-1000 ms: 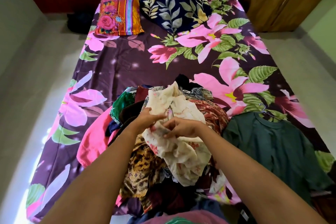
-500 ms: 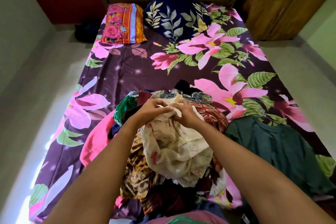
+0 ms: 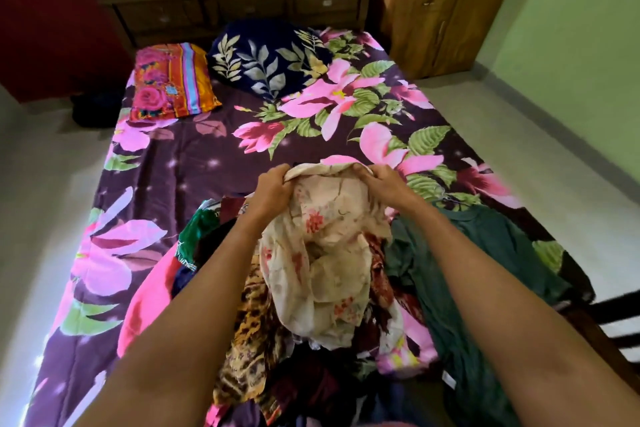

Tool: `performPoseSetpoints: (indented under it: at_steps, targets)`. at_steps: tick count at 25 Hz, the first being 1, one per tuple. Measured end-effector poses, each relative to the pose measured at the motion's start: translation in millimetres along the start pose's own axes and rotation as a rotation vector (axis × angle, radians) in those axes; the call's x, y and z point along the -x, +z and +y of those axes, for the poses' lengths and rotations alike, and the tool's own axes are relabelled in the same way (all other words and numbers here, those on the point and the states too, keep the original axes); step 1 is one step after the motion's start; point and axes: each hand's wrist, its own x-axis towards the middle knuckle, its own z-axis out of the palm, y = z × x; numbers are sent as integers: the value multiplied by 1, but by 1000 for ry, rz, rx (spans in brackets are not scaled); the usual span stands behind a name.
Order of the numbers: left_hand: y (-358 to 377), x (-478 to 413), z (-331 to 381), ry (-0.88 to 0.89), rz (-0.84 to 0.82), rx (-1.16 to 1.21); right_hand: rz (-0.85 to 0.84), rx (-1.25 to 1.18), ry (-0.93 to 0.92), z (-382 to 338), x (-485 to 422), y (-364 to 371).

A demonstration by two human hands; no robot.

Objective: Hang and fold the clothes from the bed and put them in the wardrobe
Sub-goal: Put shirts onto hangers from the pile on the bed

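Left hand (image 3: pixel 273 185): it grips the upper edge of the cream flowered garment (image 3: pixel 329 246), with the fingers curled into the cloth.
Right hand (image 3: pixel 384 180): it grips the same edge, a little apart from the left hand.
Cream flowered garment: it is held up between both hands, and its lower part hangs onto the pile of clothes (image 3: pixel 256 333).
Green T-shirt (image 3: pixel 485 253): it lies on the bed (image 3: pixel 180 166), just right of the pile.
Pillows: a striped pillow (image 3: pixel 169 81) and a dark blue leaf pillow (image 3: pixel 266 59) lie side by side at the far end.
Behind the bed: a wooden dresser (image 3: pixel 242 7), with a wooden door (image 3: pixel 440 3) to its right.
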Motion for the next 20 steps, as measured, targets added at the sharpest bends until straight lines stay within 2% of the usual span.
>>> performPoseSetpoints:
  at_steps: [5, 10, 16, 20]
  targets:
    - [37, 9, 80, 174, 38, 151, 361, -231, 8, 22, 59, -62]
    - [88, 61, 182, 349, -3, 259, 613, -129, 14, 63, 162, -143]
    - [168, 171, 276, 459, -54, 316, 768, -69, 94, 125, 317, -206]
    - [205, 234, 309, 473, -63, 311, 746, -101, 164, 154, 394, -219]
